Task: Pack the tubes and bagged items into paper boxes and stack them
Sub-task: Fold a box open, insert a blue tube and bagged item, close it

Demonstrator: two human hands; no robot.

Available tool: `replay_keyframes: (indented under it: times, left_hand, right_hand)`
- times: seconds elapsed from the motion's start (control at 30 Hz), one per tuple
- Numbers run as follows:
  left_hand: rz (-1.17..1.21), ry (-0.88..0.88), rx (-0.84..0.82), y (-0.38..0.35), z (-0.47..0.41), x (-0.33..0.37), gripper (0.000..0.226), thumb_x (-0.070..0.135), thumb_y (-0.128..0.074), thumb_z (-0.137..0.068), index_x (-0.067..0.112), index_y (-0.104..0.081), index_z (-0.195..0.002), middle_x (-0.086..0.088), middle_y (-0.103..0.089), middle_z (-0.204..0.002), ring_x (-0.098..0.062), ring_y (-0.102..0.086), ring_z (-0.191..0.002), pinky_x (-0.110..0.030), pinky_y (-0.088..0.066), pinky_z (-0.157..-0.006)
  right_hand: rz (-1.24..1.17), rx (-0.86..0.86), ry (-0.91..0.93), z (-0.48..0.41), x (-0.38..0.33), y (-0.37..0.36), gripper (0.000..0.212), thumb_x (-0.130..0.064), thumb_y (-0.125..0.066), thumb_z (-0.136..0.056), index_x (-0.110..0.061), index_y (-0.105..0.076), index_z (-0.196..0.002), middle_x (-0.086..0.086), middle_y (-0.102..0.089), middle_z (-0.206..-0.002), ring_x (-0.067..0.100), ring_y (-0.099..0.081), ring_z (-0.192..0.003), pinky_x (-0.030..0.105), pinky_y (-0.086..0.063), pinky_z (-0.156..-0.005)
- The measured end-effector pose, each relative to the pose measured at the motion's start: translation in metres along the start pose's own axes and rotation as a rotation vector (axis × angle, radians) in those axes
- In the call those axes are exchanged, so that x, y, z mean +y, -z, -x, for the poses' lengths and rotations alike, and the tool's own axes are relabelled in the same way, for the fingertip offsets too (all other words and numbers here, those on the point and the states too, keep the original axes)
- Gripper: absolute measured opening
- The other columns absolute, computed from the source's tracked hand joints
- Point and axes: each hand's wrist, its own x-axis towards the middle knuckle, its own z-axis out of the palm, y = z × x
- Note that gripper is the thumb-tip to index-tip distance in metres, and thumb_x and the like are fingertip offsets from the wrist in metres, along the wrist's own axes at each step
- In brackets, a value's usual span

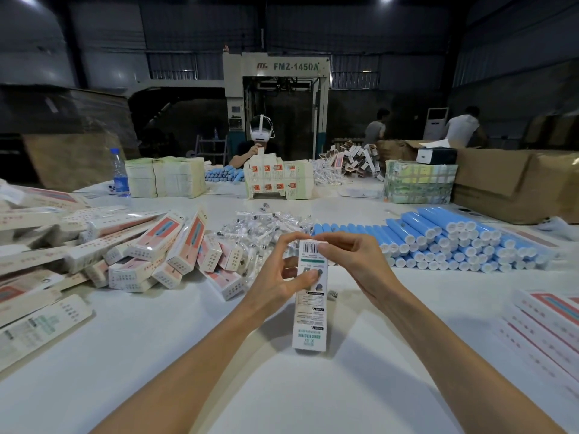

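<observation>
Held item: 1 narrow white paper box (pixel 310 296), long and rectangular, matte card printed with a barcode, a green band and small text. It stands on end at centre frame above the white smooth bench (pixel 188 355). Cannot tell whether its lower end touches the bench.

Left hand (pixel 282 274): grip closed round the box's upper half, thumb across the printed face, fingers curled to the top edge.
Right hand (pixel 354 261): grip a fingertip pinch on the box's top end beside the barcode, remaining fingers loosely curved.

Positions by clock face, held box as centre:
- 12 o'clock: heap of small items in clear crinkled plastic bags (pixel 266 227), just beyond the hands and partly hidden by them.
- 2 o'clock: stacked blue cylindrical tubes with round white end caps (pixel 454 242), lying in rows, caps toward the camera.
- 9 to 10 o'clock: loose pile of closed pink-and-white paper boxes (pixel 156 255), tilted every way.
- 8 o'clock: flat unfolded white card blanks (pixel 37 327).
- 4 o'clock: flat pink-striped card blanks (pixel 548 324), overlapped.
- 3 o'clock, just beside the box: 1 small loose piece, too small to identify.

Far edge: clear plastic water bottle with blue label (pixel 120 173) at 11 o'clock; brown corrugated carton (pixel 517 183) at 2 o'clock; seated person wearing a white headset (pixel 260 136) at 12 o'clock, behind bundled card blanks.
</observation>
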Motion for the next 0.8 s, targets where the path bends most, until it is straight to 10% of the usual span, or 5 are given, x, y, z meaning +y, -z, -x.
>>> replay_keyframes:
  times: [0.3, 0.8]
  left_hand:
    - [0.167, 0.073, 0.071, -0.003, -0.003, 0.000, 0.040, 0.030, -0.076, -0.100, 0.030, -0.057, -0.134, -0.015, -0.079, -0.114, -0.037, -0.078, -0.101, -0.050, -0.066, -0.082]
    - [0.151, 0.148, 0.210, -0.002, -0.004, -0.003, 0.010, 0.032, -0.075, -0.100, 0.023, -0.069, -0.101, -0.016, -0.082, -0.091, -0.036, -0.081, -0.078, -0.030, -0.061, -0.058]
  right_hand:
    - [-0.016, 0.079, 0.030, -0.001, 0.010, -0.008, 0.009, -0.009, -0.075, -0.094, -0.011, -0.081, -0.101, 0.011, -0.079, -0.104, 0.029, -0.075, -0.100, 0.043, -0.060, -0.095]
    - [0.072, 0.030, -0.051, 0.000, 0.013, -0.005, 0.007, -0.014, -0.079, -0.092, -0.018, -0.084, -0.089, 0.010, -0.081, -0.093, 0.026, -0.078, -0.091, 0.033, -0.062, -0.085]
